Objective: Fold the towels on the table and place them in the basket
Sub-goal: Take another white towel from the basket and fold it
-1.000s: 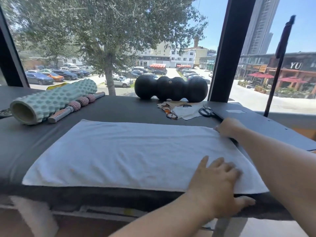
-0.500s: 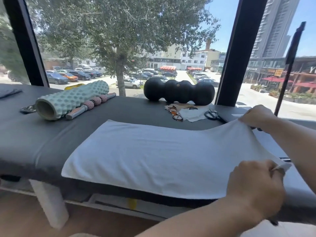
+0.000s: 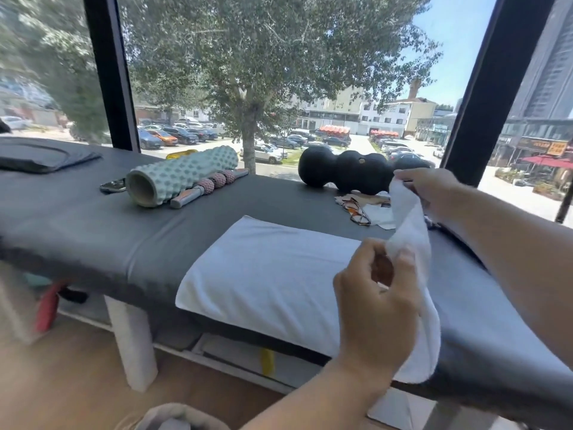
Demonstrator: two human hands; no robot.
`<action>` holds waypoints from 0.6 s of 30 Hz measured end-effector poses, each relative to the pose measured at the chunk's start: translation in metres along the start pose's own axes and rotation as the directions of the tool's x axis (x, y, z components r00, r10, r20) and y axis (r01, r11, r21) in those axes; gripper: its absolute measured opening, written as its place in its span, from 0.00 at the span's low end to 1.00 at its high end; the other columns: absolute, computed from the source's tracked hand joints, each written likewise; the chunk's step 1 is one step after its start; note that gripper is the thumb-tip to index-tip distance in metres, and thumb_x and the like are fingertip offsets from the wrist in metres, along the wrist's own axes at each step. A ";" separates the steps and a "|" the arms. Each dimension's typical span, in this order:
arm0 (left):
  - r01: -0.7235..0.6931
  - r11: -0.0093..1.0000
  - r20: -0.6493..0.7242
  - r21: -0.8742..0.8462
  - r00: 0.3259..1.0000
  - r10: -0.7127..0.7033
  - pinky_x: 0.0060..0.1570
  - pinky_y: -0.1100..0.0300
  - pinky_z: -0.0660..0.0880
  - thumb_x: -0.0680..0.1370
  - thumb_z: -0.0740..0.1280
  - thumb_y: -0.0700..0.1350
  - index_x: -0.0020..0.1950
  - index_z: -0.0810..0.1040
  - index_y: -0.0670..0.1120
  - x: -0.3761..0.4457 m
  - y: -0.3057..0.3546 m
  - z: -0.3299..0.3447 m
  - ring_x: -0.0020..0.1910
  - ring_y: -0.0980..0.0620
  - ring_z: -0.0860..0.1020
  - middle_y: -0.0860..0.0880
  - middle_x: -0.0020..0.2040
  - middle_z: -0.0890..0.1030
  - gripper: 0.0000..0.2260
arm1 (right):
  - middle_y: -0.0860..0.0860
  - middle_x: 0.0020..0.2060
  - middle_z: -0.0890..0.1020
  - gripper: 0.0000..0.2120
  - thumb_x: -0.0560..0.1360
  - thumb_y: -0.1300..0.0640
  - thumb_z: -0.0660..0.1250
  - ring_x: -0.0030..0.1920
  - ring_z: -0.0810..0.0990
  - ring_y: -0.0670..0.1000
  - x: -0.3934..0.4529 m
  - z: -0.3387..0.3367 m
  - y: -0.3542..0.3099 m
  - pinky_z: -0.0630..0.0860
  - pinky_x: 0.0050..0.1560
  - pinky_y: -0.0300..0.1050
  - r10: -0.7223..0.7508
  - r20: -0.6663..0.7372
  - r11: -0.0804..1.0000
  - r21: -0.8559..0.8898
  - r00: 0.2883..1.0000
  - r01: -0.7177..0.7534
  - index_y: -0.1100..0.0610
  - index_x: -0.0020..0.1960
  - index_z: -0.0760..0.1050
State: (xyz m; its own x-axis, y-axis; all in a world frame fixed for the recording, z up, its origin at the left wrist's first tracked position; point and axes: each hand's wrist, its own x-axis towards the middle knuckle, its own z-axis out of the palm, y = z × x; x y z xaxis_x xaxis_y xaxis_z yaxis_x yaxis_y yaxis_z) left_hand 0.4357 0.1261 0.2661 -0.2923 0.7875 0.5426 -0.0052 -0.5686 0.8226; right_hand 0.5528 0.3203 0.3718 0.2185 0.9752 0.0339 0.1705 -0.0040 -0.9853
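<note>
Head view, left to right. On the grey padded desk [image 3: 93,218], along its far edge, lie a teal foam roller [image 3: 179,176] and, touching it, a pink-beaded massage stick [image 3: 209,187]; further right stand a black peanut-shaped roller [image 3: 344,175] and, just before it, a pair of glasses [image 3: 356,211] on some papers. The white towel [image 3: 273,271] lies near the front edge of the desk, its left part flat, its right end raised off the surface. The left hand [image 3: 376,299] holds the grip of thumb and fingers curled in a pinch on the near right corner of the towel; the right hand [image 3: 434,189] pinches the far right corner, held higher, near the black roller. Judged from this, the first fold is under way: the right end appears poised to travel leftwards over the flat part. No fold is complete, no basket is in view, and placing remains to be done. Other towels cannot be seen.
</note>
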 end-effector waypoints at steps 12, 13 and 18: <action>0.114 0.984 -0.353 -0.135 0.923 -0.155 0.28 0.48 0.82 0.83 0.65 0.43 0.45 0.76 0.40 0.037 -0.003 -0.128 0.30 0.42 0.81 0.41 0.32 0.78 0.09 | 0.55 0.35 0.82 0.04 0.77 0.60 0.70 0.23 0.76 0.48 -0.004 0.191 -0.004 0.65 0.21 0.34 -0.079 0.072 0.997 0.016 0.994 0.078 0.60 0.46 0.82; 0.119 0.983 -0.363 -0.140 0.917 -0.163 0.27 0.49 0.81 0.82 0.66 0.43 0.45 0.76 0.40 0.038 -0.002 -0.134 0.30 0.41 0.81 0.40 0.33 0.78 0.09 | 0.55 0.34 0.82 0.06 0.76 0.60 0.69 0.23 0.77 0.49 -0.003 0.201 -0.003 0.64 0.21 0.33 -0.093 0.071 0.996 0.009 0.993 0.092 0.61 0.49 0.82; 0.157 0.983 -0.421 -0.095 0.889 -0.183 0.27 0.49 0.81 0.81 0.66 0.42 0.44 0.77 0.39 0.042 -0.014 -0.172 0.29 0.49 0.81 0.48 0.30 0.78 0.08 | 0.55 0.31 0.83 0.06 0.75 0.62 0.67 0.19 0.79 0.49 -0.004 0.253 0.007 0.67 0.20 0.33 -0.115 0.092 0.987 -0.103 0.989 0.124 0.62 0.48 0.81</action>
State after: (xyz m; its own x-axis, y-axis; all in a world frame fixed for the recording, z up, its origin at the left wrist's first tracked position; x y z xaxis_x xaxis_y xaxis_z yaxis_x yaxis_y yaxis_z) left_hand 0.2594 0.1268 0.2480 -0.6613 0.7036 0.2601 -0.1418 -0.4577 0.8777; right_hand 0.3105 0.3722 0.3227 0.1081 0.9854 0.1312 0.2941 0.0944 -0.9511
